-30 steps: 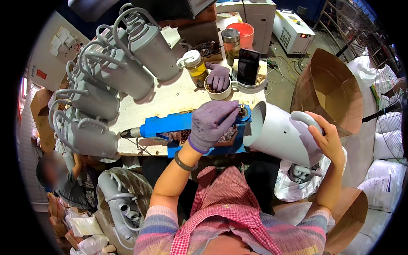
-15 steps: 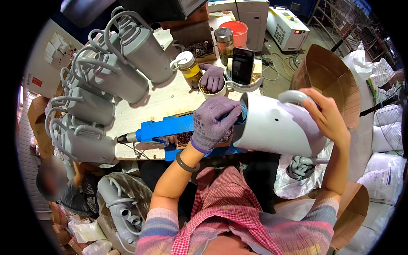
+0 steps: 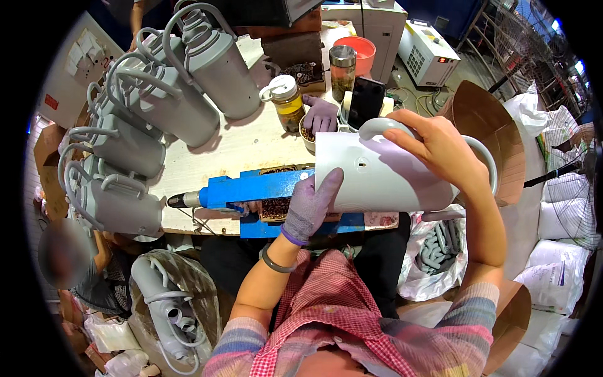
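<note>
A grey plastic vacuum-flask shell (image 3: 396,179) lies on its side, its open end facing left around the end of a blue bar-shaped fixture (image 3: 257,188). Bare, my right hand (image 3: 440,144) grips the curved side handle (image 3: 377,127) on top of the shell. My left hand (image 3: 312,204), in a thin purple-grey glove, grips the shell's open rim. Its thumb presses on the outer wall, while the other fingers are partly hidden at the edge. A small slot (image 3: 362,164) shows in the shell wall. The bar's right end is hidden inside the shell.
Several finished-looking grey flasks (image 3: 220,75) stand at the left of the table. Behind the shell are a jar (image 3: 290,113), a cup with a spare glove (image 3: 321,116) and a phone (image 3: 366,103). A bag of grey handles (image 3: 440,248) hangs low right. Another person sits lower left.
The shell has moved left over the bar's end. My left hand has shifted from the bar's end down to the rim. Another person's arm now shows at the far left.
</note>
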Demonstrator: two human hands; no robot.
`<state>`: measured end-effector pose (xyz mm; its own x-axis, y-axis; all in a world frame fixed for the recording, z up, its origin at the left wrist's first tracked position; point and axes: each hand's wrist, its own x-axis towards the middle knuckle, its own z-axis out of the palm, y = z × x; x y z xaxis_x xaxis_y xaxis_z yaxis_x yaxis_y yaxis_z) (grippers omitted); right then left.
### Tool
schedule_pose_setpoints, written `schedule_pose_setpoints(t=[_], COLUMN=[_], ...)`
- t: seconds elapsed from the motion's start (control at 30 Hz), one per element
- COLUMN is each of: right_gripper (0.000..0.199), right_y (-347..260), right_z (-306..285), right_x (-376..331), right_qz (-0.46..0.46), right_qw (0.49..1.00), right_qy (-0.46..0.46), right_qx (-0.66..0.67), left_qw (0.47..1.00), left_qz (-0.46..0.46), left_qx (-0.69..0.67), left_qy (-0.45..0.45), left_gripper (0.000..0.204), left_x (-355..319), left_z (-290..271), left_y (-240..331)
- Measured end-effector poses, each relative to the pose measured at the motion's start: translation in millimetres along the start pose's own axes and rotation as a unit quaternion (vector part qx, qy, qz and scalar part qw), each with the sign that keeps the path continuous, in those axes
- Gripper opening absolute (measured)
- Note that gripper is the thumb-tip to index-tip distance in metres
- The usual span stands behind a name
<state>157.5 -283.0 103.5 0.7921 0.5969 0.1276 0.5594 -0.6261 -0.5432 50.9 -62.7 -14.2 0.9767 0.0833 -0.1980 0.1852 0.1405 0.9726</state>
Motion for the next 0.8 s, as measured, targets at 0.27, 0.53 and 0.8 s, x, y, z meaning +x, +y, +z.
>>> schedule_pose_setpoints(t=[0.27,0.53,0.8], right_gripper=[0.043,0.048,0.048], right_y=[-10.2,-12.2,1.2], right_z=[12.2,13.5,25.6], right_x=[6.4,3.7,-4.7], right_qz=[-0.038,-0.024,-0.079], right_qw=[0.987,0.991,0.987], right_qy=[-0.016,-0.046,-0.031], right_qx=[-0.156,-0.123,-0.135], left_qw=[0.999,0.998,0.990], left_qz=[0.030,0.003,0.005], left_qx=[0.011,0.048,0.136], left_qy=[-0.021,-0.033,-0.037], left_gripper=[0.048,0.045,0.041], left_x=[7.4,5.1,4.9], left_z=[-0.6,-1.6,-4.3], left_y=[-3.1,9.2,12.6])
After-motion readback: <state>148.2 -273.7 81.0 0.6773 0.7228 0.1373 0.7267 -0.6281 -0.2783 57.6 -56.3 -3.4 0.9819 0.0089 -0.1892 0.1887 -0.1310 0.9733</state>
